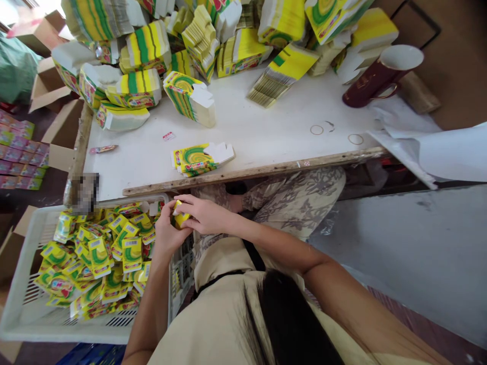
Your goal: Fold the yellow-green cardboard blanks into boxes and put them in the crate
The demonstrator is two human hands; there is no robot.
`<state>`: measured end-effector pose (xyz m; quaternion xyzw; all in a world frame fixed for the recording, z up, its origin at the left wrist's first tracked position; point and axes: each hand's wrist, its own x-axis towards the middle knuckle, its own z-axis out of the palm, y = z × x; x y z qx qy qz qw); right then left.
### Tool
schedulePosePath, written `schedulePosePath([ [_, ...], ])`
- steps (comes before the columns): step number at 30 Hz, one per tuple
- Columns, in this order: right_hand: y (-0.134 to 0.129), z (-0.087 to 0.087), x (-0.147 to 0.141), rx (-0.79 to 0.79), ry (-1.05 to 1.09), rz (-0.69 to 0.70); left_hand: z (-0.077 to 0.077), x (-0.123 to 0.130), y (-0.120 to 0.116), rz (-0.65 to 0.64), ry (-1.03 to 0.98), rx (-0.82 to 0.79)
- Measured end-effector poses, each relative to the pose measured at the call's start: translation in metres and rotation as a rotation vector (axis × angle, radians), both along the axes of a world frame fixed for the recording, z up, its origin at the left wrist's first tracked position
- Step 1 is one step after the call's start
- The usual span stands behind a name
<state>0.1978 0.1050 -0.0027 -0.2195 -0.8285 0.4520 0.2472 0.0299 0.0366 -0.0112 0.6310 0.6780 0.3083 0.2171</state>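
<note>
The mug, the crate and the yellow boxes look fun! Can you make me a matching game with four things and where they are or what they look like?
Things:
1. Small yellow box
2. Mug
3. Crate
4. Carton pile nearest the person

Clues:
A. Dark red outside, with a handle
B. On the tabletop, beside its wooden strip
C. Between the left hand and right hand
D. Holds lots of yellow packs

Right pairs: 1-C, 2-A, 3-D, 4-B

Barcodes (132, 243) are printed on yellow boxes (132, 258) at lower left, their lettering (61, 285) too blurred to be read; gilt marks (363, 81) on a mug (355, 96), upper right, cannot be deciphered.
</note>
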Motion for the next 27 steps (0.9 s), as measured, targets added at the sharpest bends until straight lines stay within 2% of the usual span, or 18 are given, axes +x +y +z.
schedulePosePath([
  [27,0.0019,-0.0014,-0.001,0.009,-0.002,-0.041,0.0035,0.0025,0.0032,-0.032,0.064,0.069],
])
